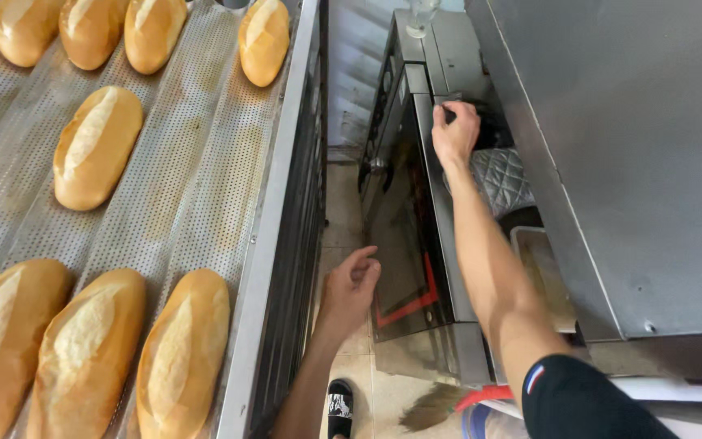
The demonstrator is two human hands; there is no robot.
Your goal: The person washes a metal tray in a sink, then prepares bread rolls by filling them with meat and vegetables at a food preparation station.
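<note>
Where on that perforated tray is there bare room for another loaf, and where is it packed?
The perforated tray is bare through its middle right, between the top loaf and the bottom-right loaf, right of the lone middle loaf. The top-left and bottom rows are crowded. The left hand hangs off-tray; the right hand reaches the oven.

Bare forearms; black short sleeve (pixel 578 398) with small red-white-blue patch; black patterned sandal (pixel 340 406).

A perforated, matt metal tray (pixel 197 162) is seen at left, bearing smooth, golden-crusted loaves (pixel 95 146). Glossy dark glass is shown on the oven door (pixel 404 236), brushed steel on the cabinet (pixel 643 162), and quilted grey cloth (pixel 501 179) beside it.
</note>
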